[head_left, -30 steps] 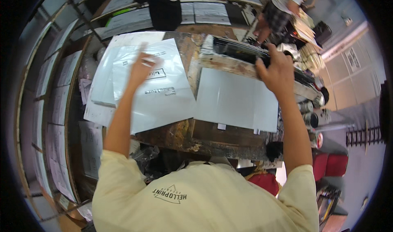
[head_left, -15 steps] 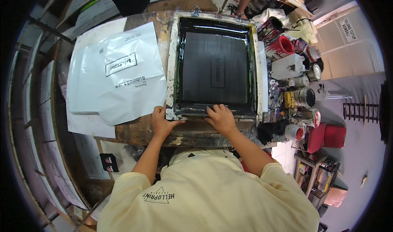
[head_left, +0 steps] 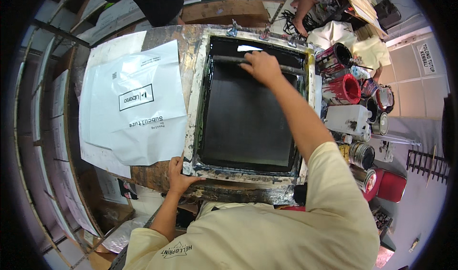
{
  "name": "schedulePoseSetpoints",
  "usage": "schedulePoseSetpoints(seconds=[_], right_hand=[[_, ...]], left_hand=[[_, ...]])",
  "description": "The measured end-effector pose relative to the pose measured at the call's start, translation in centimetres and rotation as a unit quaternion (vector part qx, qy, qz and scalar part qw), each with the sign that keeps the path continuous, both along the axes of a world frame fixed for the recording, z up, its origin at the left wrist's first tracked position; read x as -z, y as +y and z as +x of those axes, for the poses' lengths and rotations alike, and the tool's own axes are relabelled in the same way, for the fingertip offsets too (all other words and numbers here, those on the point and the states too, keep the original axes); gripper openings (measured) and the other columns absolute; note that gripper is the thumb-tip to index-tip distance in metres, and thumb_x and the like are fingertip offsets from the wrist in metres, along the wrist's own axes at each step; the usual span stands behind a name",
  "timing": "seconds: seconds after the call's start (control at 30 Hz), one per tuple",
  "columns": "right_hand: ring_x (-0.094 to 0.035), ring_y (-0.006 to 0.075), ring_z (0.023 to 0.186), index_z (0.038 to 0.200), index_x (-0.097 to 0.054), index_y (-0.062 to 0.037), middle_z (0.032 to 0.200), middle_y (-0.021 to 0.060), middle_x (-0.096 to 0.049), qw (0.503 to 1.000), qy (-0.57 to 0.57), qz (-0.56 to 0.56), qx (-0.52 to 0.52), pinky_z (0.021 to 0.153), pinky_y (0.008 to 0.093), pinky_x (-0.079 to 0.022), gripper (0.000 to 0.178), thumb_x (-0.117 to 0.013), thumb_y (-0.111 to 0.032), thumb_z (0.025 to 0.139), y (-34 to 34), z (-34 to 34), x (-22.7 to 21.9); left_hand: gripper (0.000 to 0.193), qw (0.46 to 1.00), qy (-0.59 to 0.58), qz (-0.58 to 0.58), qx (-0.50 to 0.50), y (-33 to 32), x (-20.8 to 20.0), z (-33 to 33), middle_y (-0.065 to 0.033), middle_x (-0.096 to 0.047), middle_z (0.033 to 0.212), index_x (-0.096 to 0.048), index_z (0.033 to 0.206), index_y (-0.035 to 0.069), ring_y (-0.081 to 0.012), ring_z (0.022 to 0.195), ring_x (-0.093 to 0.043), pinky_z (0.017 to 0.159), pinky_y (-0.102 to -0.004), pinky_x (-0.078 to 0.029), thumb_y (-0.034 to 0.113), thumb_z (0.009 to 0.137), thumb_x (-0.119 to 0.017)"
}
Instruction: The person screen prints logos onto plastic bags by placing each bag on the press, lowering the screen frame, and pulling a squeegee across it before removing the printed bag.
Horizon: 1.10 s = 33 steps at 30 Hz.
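A screen printing frame [head_left: 192, 122] with a worn, paint-spotted white rim lies on the worktable in front of me. Its mesh [head_left: 248, 127] is covered in dark, wet-looking ink. At the far end of the mesh, my right hand [head_left: 264, 67] grips a long dark squeegee [head_left: 226, 59] that lies crosswise, fingers curled over its top. My left hand [head_left: 180, 177] holds the frame's near left corner, thumb along the near edge and fingers up the side. Left of the frame lie white printed plastic mailer bags [head_left: 143, 141], stacked, with black print on the top one.
Small clamps [head_left: 232, 29] stand along the frame's far edge. Ink cans, among them a red-smeared one [head_left: 346, 89], and a white jerrycan [head_left: 341, 117] crowd the right side. Racks [head_left: 45, 141] stand at far left. Another person in black [head_left: 152, 3] is beyond the table.
My right hand has travelled with the squeegee from the frame's near edge to its far end. My left hand stays at the near left corner. The view has shifted.
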State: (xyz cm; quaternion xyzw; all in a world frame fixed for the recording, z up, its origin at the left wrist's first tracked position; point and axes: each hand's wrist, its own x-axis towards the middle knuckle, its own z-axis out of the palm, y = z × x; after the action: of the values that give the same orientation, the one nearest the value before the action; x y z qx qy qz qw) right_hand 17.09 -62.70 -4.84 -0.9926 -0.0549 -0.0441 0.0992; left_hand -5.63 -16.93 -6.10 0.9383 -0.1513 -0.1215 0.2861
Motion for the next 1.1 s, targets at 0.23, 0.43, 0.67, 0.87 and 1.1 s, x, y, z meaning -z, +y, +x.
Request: schedulePoseSetpoints(seconds=[0.23, 0.43, 0.67, 0.87, 1.1], right_hand=[[-0.070, 0.0351, 0.104, 0.113, -0.070, -0.0156, 0.107, 0.0118, -0.071, 0.999, -0.030, -0.013, 0.007, 0.082, 0.0496, -0.059, 0.038, -0.068, -0.050, 0.097, 0.1, -1.1, -0.3], [-0.070, 0.0347, 0.102, 0.111, -0.066, -0.0128, 0.103, 0.0116, -0.070, 1.000, -0.014, 0.023, 0.015, 0.078, 0.0502, -0.059, 0.037, -0.072, -0.046, 0.095, 8.4, -15.4, -2.4], [-0.066, 0.0367, 0.101, 0.108, -0.062, -0.0052, 0.098, 0.0148, -0.067, 0.999, 0.038, 0.031, 0.018, 0.077, 0.0493, -0.058, 0.041, -0.070, -0.044, 0.095, 15.3, -29.6, -13.7], [-0.063, 0.0308, 0.099, 0.102, -0.065, -0.0069, 0.094, 0.0113, -0.065, 0.973, -0.200, -0.091, 0.071, 0.094, 0.0525, -0.044, 0.039, -0.071, -0.043, 0.090, 15.4, -26.6, -23.4], [-0.065, 0.0303, 0.090, 0.098, -0.070, -0.0064, 0.088, 0.0096, -0.067, 0.953, -0.283, -0.074, 0.075, 0.085, 0.0474, -0.041, 0.033, -0.068, -0.038, 0.090, 13.8, -20.9, -28.9]], left_hand=[[0.117, 0.975, 0.137, -0.158, -0.077, 0.2, -1.5, -0.5, -0.0182, -0.075, 0.126, -0.050, 0.154, -0.004, -0.0277, 0.116, -0.071, 0.103, -0.0399, -0.054, 0.025, 0.055, -0.105], [0.117, 0.978, 0.113, -0.158, -0.070, 0.8, -1.5, -0.7, -0.0249, -0.070, 0.133, -0.050, 0.152, -0.007, -0.0311, 0.126, -0.067, 0.109, -0.0410, -0.050, 0.032, 0.057, -0.105], [0.103, 0.955, 0.130, -0.257, -0.072, -1.6, -7.8, 0.4, -0.0202, -0.074, 0.127, -0.058, 0.144, -0.007, -0.0279, 0.116, -0.071, 0.103, -0.0385, -0.053, 0.033, 0.060, -0.104], [0.083, 0.837, 0.069, -0.537, -0.077, -6.2, -16.4, 3.4, -0.0146, -0.073, 0.121, -0.054, 0.148, -0.001, -0.0233, 0.109, -0.069, 0.097, -0.0391, -0.054, 0.024, 0.080, -0.095], [0.110, 0.983, -0.151, 0.031, 0.104, -5.9, -3.9, -1.3, -0.0329, -0.024, 0.167, -0.026, 0.169, 0.005, -0.0485, 0.157, -0.020, 0.122, -0.0707, -0.013, 0.072, 0.091, -0.067]])
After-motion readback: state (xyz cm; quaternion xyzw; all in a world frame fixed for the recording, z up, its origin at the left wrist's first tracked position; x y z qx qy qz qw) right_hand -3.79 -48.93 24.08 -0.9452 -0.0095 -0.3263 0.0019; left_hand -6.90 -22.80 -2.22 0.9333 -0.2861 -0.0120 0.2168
